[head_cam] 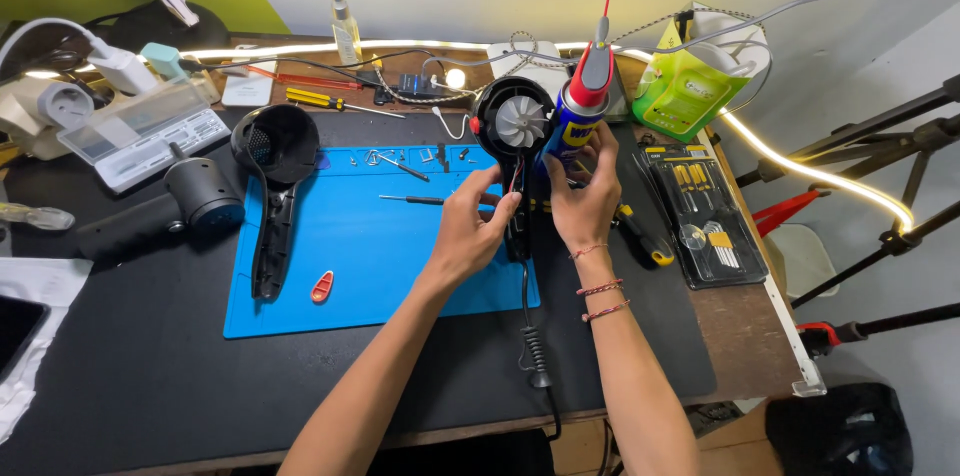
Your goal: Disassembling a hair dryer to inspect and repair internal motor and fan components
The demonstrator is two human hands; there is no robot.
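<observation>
My left hand [468, 226] pinches the light, fragile opened hair dryer [513, 136] by its handle; my right hand [585, 198] wraps the slick spray can [572, 126]

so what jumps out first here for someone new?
The opened hair dryer at the middle, its white fan exposed, held by the left hand. Right beside it the right hand holds a blue spray can with a red cap and a thin red straw pointing up. Under them lies a blue mat with the dryer's black shell half on its left edge, and a glowing light strip curves off to the right.
</observation>
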